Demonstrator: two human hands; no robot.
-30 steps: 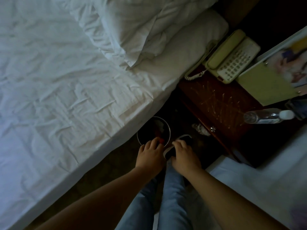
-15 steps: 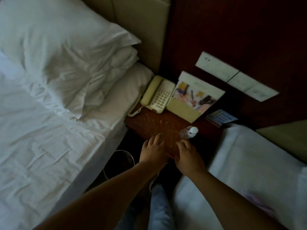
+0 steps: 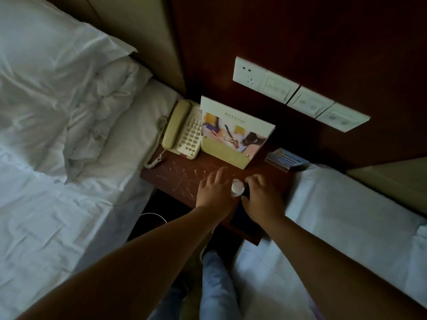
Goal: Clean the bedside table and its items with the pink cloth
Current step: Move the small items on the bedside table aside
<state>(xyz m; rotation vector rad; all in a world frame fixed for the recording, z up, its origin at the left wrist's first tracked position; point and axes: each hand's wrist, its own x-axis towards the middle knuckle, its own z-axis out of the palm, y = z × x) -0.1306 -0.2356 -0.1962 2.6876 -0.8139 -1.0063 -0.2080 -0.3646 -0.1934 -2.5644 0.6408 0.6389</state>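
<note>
A dark wood wall stands behind a small wood counter (image 3: 184,181) that sits between two beds with white sheets. The counter top has pale scratch marks on its left part.

No pink cloth shows anywhere in this view.

Near the front of the counter stands a water bottle (image 3: 237,188), seen from above so its white cap shows best. The left hand (image 3: 216,192) is just to the left of the bottle, with its fingers spread and reaching forward over the counter top. I cannot tell if it touches the bottle. The right hand (image 3: 261,199) is just to the right of the bottle, with its fingers bent down beside it. I cannot tell if these fingers grip the bottle or only sit next to it.

Behind the hands stands a card holder (image 3: 231,139) with a bright picture card in it, leaning back. To its left lies a cream phone (image 3: 182,130) with its curly cord hanging off the counter edge. To the right, near the wall, is a small blue box (image 3: 286,159).

On the wall above is a row of white switches (image 3: 300,95) with a plug socket at the left end.

The left bed (image 3: 69,215) has a big crumpled pillow (image 3: 57,77). The right bed (image 3: 346,215) touches the counter's right side. Blue jeans (image 3: 217,285) show at the bottom, between the two arms.
</note>
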